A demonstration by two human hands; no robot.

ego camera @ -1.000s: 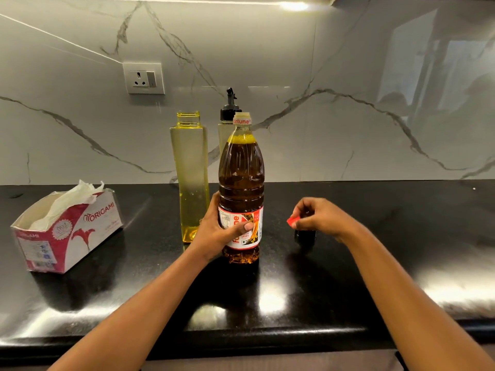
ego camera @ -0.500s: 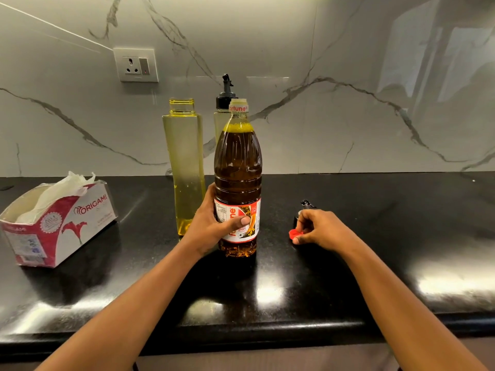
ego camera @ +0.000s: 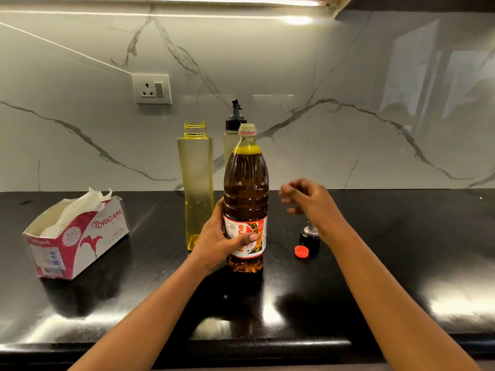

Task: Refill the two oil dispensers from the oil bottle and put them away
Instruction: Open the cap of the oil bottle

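The oil bottle (ego camera: 246, 183), full of dark amber oil and with its mouth uncapped, stands upright on the black counter (ego camera: 401, 250). My left hand (ego camera: 218, 241) grips it around the label. My right hand (ego camera: 308, 200) hovers to the right of the bottle with loosely curled fingers and holds nothing. The bottle's red cap (ego camera: 301, 251) lies on the counter beside a black dispenser spout top (ego camera: 309, 238). A tall square dispenser (ego camera: 195, 183) stands open just left of the bottle, with a little yellow oil at its bottom. A second dispenser (ego camera: 233, 129) with a black spout stands behind the bottle, mostly hidden.
A red and white tissue box (ego camera: 75, 236) sits at the left of the counter. A marble wall with a power socket (ego camera: 152, 88) rises behind the bottles. The counter's front edge runs along the bottom of the view.
My right hand set the red cap down on the counter beside the spout top, let go, and rose up toward the bottle. My left hand kept its grip on the bottle.
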